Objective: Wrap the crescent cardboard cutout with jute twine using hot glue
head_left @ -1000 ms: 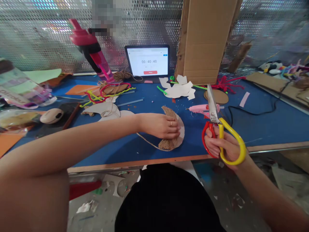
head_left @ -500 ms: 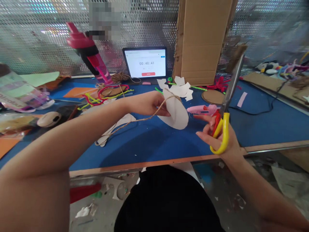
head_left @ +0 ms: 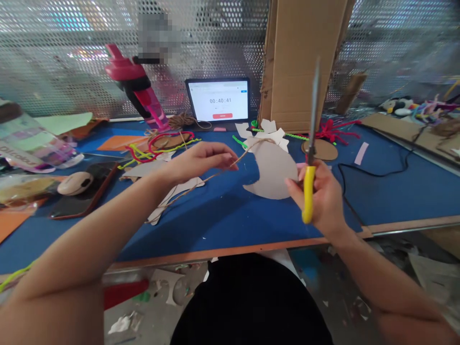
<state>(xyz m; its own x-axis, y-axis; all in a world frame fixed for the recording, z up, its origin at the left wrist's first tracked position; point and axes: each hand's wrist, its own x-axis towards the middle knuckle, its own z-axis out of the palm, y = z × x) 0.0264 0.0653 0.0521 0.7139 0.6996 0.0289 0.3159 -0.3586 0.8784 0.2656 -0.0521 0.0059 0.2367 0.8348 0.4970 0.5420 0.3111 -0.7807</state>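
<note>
A grey crescent-shaped card point(head_left: 276, 167) is tilted above the blue table. My right hand point(head_left: 323, 199) pinches the card's right edge between thumb and fingers. The same hand carries scissors point(head_left: 308, 191) with a yellow handle, their blades pointing upward. Brown twine point(head_left: 194, 187) runs from the top of the card down left across pale card cutouts point(head_left: 176, 191). My left hand point(head_left: 204, 163) is left of the crescent, its fingers stretched out with the tips at the twine. Behind my right fingers, a pink tool point(head_left: 304, 166) is mostly hidden.
A tablet point(head_left: 220, 100) showing a timer stands at the back, beside a tall cardboard piece point(head_left: 300, 62). Left are a pink bottle point(head_left: 140, 88), colored pipe cleaners point(head_left: 154, 148) and a phone point(head_left: 84, 191). White scraps point(head_left: 269, 127), a cardboard oval point(head_left: 325, 150) and a black cable point(head_left: 377, 175) lie about.
My left hand has let go of the card and drawn left. My right hand has moved left and taken the card's edge, while the scissors swung upright. The crescent has turned to face me.
</note>
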